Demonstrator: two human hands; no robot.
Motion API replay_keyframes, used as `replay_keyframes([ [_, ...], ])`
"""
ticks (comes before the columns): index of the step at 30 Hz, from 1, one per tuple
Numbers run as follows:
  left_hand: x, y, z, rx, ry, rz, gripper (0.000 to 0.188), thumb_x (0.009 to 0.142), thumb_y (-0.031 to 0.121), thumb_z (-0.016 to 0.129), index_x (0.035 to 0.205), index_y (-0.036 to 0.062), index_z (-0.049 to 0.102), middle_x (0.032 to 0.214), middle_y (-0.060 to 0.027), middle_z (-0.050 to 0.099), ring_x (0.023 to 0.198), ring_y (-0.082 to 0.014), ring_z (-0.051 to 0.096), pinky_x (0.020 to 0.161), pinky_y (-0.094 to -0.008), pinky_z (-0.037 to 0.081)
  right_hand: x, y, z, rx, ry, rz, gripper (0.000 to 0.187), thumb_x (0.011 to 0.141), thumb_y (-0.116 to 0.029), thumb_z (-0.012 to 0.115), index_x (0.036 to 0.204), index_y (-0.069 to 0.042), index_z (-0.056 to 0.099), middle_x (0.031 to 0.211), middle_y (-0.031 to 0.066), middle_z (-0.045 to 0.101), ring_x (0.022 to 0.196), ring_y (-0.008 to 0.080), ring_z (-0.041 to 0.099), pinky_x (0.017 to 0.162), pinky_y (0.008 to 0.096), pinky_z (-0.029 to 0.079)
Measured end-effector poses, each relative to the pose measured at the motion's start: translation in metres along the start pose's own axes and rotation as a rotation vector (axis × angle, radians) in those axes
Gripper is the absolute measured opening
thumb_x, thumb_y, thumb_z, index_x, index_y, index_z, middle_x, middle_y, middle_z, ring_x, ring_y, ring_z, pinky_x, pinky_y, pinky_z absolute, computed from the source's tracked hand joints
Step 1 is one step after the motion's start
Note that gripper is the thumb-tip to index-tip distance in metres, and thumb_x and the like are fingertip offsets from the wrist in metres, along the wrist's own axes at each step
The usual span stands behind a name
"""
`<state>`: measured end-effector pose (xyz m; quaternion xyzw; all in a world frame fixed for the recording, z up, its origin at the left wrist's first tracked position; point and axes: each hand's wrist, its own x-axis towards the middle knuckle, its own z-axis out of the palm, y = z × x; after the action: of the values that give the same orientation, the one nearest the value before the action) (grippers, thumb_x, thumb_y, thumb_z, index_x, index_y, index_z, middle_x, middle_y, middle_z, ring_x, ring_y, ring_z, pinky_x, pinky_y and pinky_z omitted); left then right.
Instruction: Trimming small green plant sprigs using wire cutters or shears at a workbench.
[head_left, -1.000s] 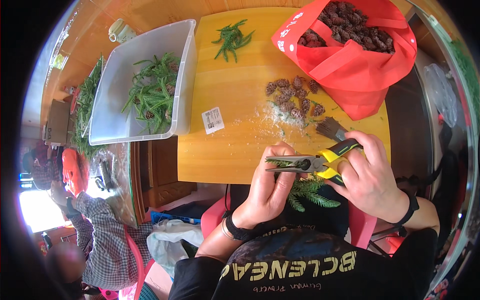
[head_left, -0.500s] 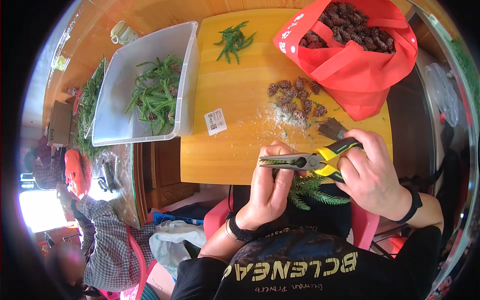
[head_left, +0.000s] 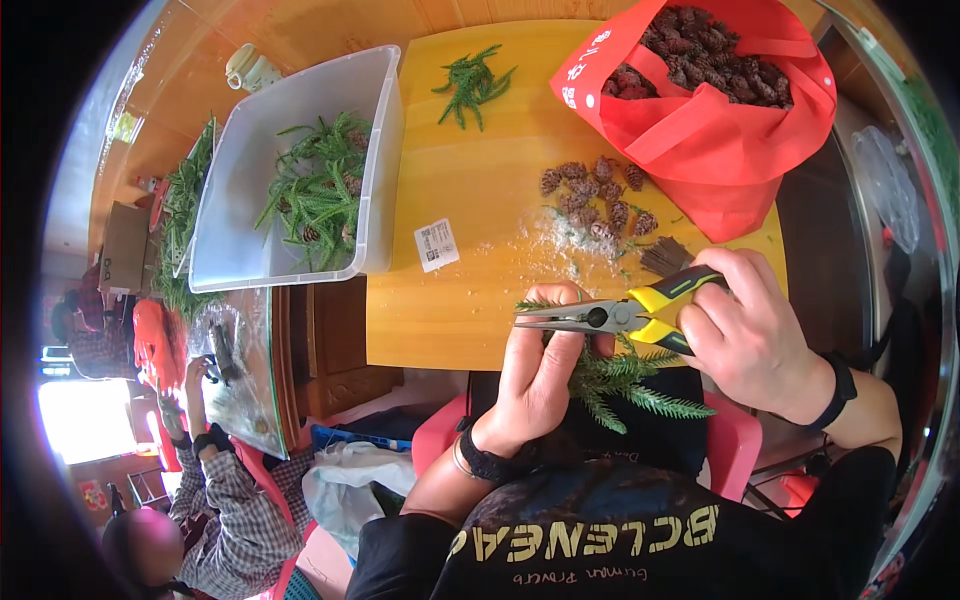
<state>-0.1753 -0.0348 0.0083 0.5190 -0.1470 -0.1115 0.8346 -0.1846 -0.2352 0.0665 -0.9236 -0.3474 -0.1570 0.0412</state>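
My left hand [head_left: 538,385] pinches an artificial pine sprig [head_left: 632,386] between thumb and fingers, just off the near edge of the table. Its needled branches hang below and to the right of that hand. Wrapped round the yellow and black handles of long-nose pliers [head_left: 612,317] is my right hand [head_left: 755,335]. The plier jaws point left and lie across my left fingers, with a bit of green just above them. Part of the sprig is hidden behind the fingers and pliers.
On the wooden table [head_left: 480,320] lie pine cones [head_left: 590,193] beside white powder, a brush [head_left: 664,256], a white label [head_left: 436,245] and another sprig [head_left: 474,86]. A red bag [head_left: 715,150] of cones stands far right, a clear bin [head_left: 235,245] left. A co-worker [head_left: 235,520] sits lower left.
The green tip that showed between the plier jaws now shows above them, and the jaws look closer together. The sprig hangs slightly lower. The co-worker's arm now reaches toward the side table.
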Motion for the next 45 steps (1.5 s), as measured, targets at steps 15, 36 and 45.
replay_keyframes([
  [15,0.000,0.000,0.000,-0.061,0.002,-0.022,0.013,0.093,0.009,0.039,0.104,0.0014,0.040,0.093,-0.0111,0.050,0.075,-0.0144,0.050,0.072,-0.0267,0.043,-0.001,0.011,0.005,0.073,0.051,-0.052,0.018,0.056,-0.011,0.063,0.062,-0.005,0.047,0.057,0.0067,0.044,0.081,0.0300,0.052,0.068,0.0385,0.049],
  [36,0.004,0.002,-0.007,-0.121,-0.058,-0.062,0.010,0.091,0.010,0.039,0.099,0.0035,0.040,0.085,-0.0102,0.044,0.075,-0.0178,0.045,0.066,-0.0286,0.041,-0.010,0.028,-0.002,0.664,-0.102,0.294,0.028,0.075,-0.020,0.070,0.083,0.004,0.057,0.064,0.0159,0.051,0.074,0.0381,0.055,0.084,0.0432,0.044],
  [45,0.005,0.004,-0.005,-0.214,-0.074,-0.074,0.010,0.091,0.013,0.043,0.098,0.0065,0.041,0.083,-0.0079,0.041,0.073,-0.0181,0.044,0.063,-0.0278,0.040,-0.035,0.030,-0.003,0.562,-0.011,0.460,0.022,0.074,-0.014,0.068,0.081,0.004,0.057,0.071,0.0171,0.054,0.085,0.0397,0.054,0.081,0.0415,0.043],
])
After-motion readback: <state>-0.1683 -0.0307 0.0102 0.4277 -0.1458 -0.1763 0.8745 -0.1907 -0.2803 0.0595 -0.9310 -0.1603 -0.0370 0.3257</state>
